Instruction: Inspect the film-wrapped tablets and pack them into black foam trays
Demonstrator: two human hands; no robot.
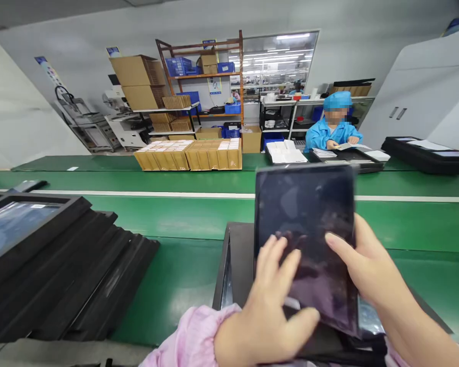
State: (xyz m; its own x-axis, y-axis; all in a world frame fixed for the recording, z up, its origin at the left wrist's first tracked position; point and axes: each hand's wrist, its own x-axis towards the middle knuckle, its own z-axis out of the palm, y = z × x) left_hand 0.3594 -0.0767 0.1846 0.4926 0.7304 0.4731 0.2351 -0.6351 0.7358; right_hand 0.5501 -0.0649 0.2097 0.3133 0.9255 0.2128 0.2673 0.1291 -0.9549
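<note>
I hold a dark glossy tablet-like panel [305,224] upright in front of me, above a black tray [237,265] on the green bench. My right hand [367,267] grips the panel's right edge, thumb on its face. My left hand [270,311] lies against the lower front of the panel with fingers spread and slightly bent. A pink sleeve [191,339] covers my left forearm.
A fanned stack of black trays [65,265] lies at the left. A green conveyor belt [176,204] runs across. Rows of brown boxes [191,153] sit beyond it. A co-worker in blue [332,130] sits at the far side with more black trays [428,155]. Shelves stand behind.
</note>
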